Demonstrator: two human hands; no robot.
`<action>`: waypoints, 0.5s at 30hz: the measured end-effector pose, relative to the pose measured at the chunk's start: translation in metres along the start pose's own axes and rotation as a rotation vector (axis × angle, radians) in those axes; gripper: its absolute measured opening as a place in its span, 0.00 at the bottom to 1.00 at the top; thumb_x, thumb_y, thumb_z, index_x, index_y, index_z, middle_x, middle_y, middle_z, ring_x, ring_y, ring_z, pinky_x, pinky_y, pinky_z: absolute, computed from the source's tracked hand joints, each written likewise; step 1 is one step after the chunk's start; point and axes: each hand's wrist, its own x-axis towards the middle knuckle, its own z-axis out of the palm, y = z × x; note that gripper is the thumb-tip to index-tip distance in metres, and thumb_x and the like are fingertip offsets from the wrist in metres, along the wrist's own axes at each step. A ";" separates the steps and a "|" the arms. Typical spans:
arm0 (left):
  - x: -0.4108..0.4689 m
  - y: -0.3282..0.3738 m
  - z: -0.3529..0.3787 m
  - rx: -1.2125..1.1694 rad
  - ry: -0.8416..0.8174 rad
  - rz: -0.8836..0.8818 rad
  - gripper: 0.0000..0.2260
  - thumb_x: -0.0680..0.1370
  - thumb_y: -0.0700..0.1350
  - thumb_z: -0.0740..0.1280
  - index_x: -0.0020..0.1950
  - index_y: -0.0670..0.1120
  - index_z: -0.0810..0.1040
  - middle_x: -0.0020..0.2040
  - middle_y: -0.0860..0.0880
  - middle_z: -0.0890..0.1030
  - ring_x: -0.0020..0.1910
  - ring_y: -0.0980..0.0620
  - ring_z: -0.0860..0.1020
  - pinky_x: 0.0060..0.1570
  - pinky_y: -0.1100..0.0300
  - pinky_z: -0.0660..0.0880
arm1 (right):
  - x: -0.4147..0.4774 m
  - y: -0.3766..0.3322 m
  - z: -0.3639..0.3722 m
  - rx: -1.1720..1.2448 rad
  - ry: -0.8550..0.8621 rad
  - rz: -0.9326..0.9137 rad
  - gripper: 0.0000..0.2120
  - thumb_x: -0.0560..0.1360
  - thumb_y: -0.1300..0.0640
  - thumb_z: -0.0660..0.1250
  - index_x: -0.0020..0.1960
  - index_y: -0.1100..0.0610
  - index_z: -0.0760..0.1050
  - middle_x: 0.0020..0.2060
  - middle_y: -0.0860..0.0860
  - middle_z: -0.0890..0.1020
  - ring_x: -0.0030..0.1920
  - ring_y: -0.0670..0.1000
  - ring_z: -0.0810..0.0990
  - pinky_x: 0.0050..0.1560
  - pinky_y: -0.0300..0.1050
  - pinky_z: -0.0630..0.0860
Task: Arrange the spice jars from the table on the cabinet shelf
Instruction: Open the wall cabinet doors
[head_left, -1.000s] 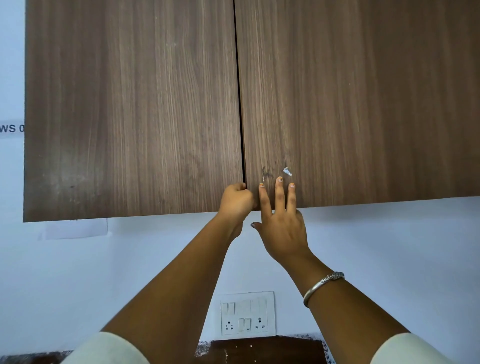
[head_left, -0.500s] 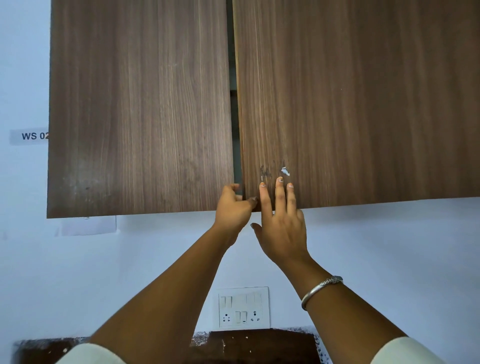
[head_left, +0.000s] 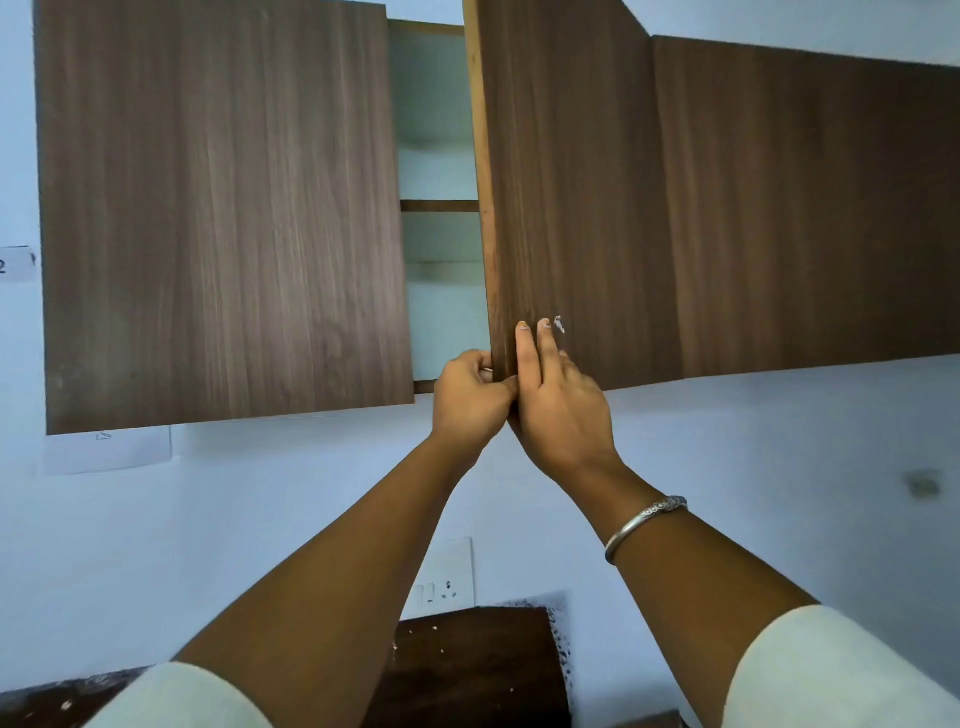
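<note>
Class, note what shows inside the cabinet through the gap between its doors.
A pale back wall and one shelf board; no jars show there. The left door and the right door, part open, hide the rest.

Left hand (head_left: 470, 397) curled, right hand (head_left: 560, 410) flat
</note>
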 end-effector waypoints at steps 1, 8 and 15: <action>-0.005 0.006 0.004 0.014 -0.005 0.011 0.03 0.72 0.37 0.70 0.43 0.43 0.77 0.35 0.49 0.79 0.38 0.48 0.79 0.44 0.52 0.79 | -0.005 0.004 -0.009 0.012 -0.029 0.004 0.36 0.75 0.56 0.66 0.77 0.59 0.51 0.74 0.62 0.61 0.63 0.63 0.75 0.50 0.54 0.78; -0.043 0.046 0.040 0.081 -0.042 0.090 0.07 0.73 0.43 0.70 0.49 0.44 0.77 0.42 0.47 0.82 0.42 0.46 0.81 0.47 0.50 0.80 | -0.035 0.043 -0.066 -0.003 -0.067 0.058 0.36 0.80 0.53 0.60 0.77 0.53 0.40 0.75 0.57 0.61 0.55 0.57 0.80 0.47 0.49 0.80; -0.063 0.064 0.051 0.147 -0.052 0.123 0.07 0.73 0.37 0.66 0.50 0.40 0.79 0.43 0.43 0.83 0.43 0.44 0.81 0.46 0.49 0.80 | -0.039 0.057 -0.112 -0.077 -0.148 -0.061 0.33 0.78 0.50 0.62 0.76 0.43 0.48 0.77 0.58 0.48 0.62 0.59 0.73 0.51 0.50 0.77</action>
